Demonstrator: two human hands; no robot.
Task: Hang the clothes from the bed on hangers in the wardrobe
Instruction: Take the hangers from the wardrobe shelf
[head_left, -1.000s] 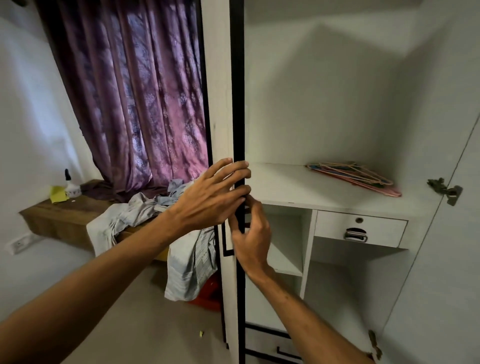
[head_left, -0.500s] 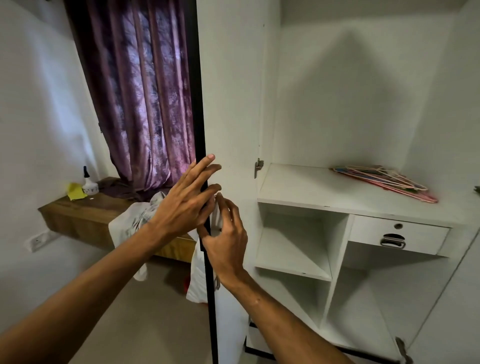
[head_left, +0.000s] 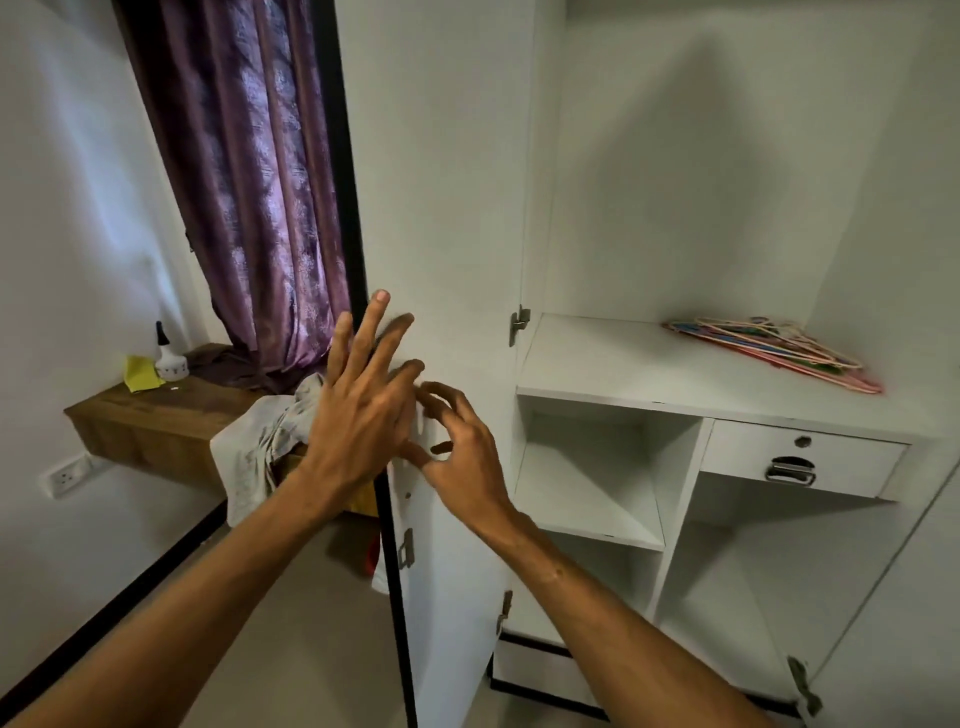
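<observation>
The white wardrobe (head_left: 675, 208) stands with its left door (head_left: 441, 182) swung wide to the left. My left hand (head_left: 358, 410) lies with straight, spread fingers against the door's inner face near its black edge. My right hand (head_left: 457, 452) hovers just right of it, fingers loosely curled, holding nothing. A pile of pink and cream hangers (head_left: 769, 351) rests on the wardrobe's shelf at the right. Pale grey clothes (head_left: 260, 441) hang over a wooden ledge behind the door, partly hidden by my left arm.
A purple curtain (head_left: 249, 182) hangs at the back left. The wooden ledge (head_left: 156, 421) carries a small white bottle (head_left: 167, 353) and a yellow cloth (head_left: 140, 374). Inside the wardrobe are open cubbies (head_left: 587, 483) and a drawer (head_left: 800, 462). A wall socket (head_left: 65, 475) sits low left.
The left door has swung further open to the left, showing more of the wardrobe's inside. My right hand has come off the door edge and both hands moved left with it.
</observation>
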